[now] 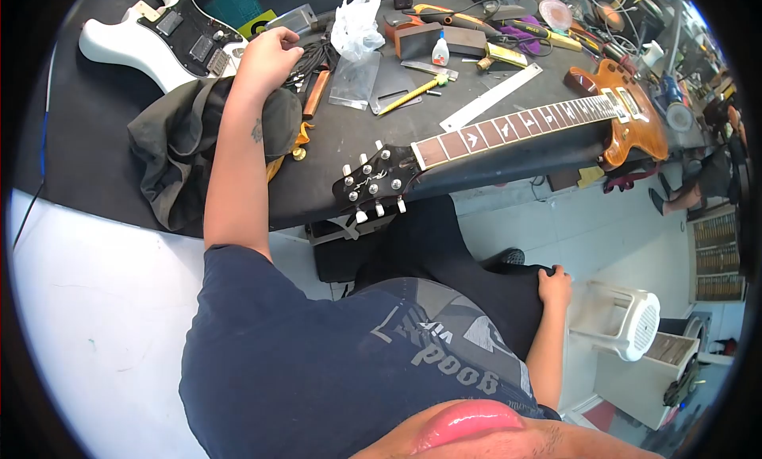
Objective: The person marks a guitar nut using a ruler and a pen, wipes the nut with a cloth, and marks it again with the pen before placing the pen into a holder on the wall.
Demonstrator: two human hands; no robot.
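Bench (87, 133): first guitar (127, 42) left | cloth (171, 149) before it | second guitar (520, 126) right | ruler (492, 98) behind that

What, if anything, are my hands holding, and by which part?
Nothing that shows; the left hand hides its palm, and the right hand rests on a thigh.

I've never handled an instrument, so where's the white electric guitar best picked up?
Probably take the white electric guitar by its rounded left horn, coming from the left: that horn juts out uncovered, while dark cloth crowds the near edge and the left hand is by the right end.
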